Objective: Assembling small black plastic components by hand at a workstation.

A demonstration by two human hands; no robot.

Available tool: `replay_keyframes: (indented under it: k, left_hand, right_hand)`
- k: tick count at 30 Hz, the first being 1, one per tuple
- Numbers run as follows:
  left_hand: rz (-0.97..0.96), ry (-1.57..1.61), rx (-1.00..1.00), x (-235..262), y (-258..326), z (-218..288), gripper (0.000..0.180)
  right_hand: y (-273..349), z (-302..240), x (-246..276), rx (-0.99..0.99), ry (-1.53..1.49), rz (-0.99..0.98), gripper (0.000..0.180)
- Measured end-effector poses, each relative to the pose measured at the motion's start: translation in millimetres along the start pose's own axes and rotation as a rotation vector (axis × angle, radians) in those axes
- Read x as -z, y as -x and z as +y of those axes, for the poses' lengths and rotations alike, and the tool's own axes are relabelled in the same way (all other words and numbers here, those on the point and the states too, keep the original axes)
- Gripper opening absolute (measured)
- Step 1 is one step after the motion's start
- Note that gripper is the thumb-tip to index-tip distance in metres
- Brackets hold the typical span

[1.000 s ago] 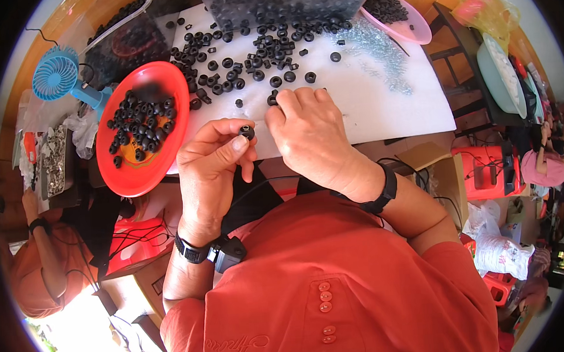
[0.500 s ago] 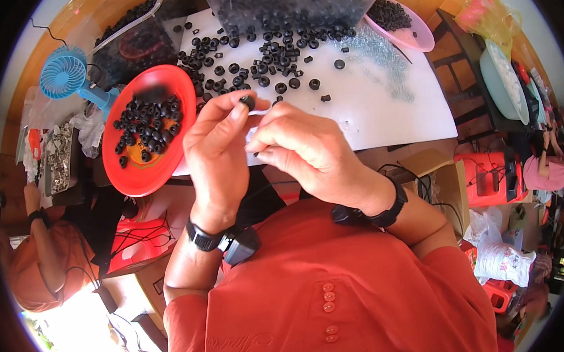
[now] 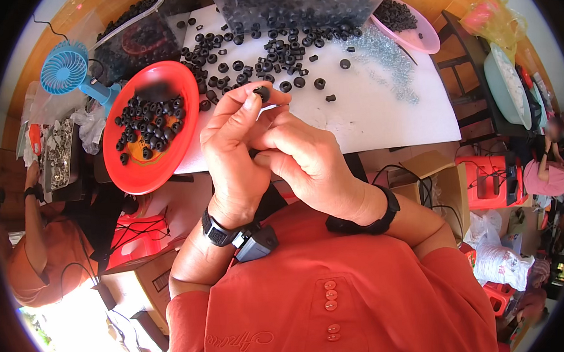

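My left hand point(image 3: 236, 150) is raised over the front edge of the white table point(image 3: 387, 116) and pinches a small black rubber ring point(image 3: 263, 92) between thumb and forefinger. My right hand point(image 3: 306, 159) is pressed against it from the right, fingers curled under the left fingertips; what they hold is hidden. Many loose black rings point(image 3: 269, 52) lie scattered on the table beyond the hands. A red plate point(image 3: 177, 118) with several black rings in it sits to the left.
A clear bin of black rings point(image 3: 298, 3) stands at the back, a pink dish point(image 3: 415, 32) at back right, small clear parts point(image 3: 384, 56) beside it. A blue hand fan point(image 3: 66, 69) lies at left. A person in orange point(image 3: 31, 253) sits at far left. Red stools point(image 3: 492, 178) stand at right.
Both hands lifted from the table toward me with the ring, and the left hand now holds it higher. The plate and loose rings stayed put.
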State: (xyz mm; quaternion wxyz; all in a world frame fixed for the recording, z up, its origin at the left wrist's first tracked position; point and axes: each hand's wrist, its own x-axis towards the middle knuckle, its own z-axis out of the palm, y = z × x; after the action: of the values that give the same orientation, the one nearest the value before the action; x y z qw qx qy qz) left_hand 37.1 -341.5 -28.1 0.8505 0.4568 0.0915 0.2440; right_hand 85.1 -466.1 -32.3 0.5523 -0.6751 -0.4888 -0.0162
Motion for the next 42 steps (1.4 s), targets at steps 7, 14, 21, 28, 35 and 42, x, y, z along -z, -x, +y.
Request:
replay_keyframes:
  k: [7,14,21,28,35,42]
  left_hand:
    - [-0.004,0.043,-0.001,1,1,0,0.026]
    - [0.0,-0.025,-0.022,-5,8,3,0.025]
    - [0.061,-0.039,0.003,-7,11,-1,0.023]
    - [0.072,-0.014,0.028,-4,16,-1,0.021]
    - [0.041,-0.05,-0.055,1,16,-5,0.021]
    - [-0.064,-0.142,0.052,18,22,-4,0.021]
  right_hand:
    - [-4,0,-6,0.004,-0.03,0.063,0.018]
    - [-5,-1,-4,-0.058,-0.026,0.037,0.016]
    - [-1,-3,-4,-0.116,0.007,0.018,0.016]
    - [-1,0,-1,-0.252,-0.271,-0.063,0.01]
    - [0,-4,10,-0.247,-0.239,-0.049,0.01]
    - [-26,14,30,-0.031,0.049,0.094,0.015]
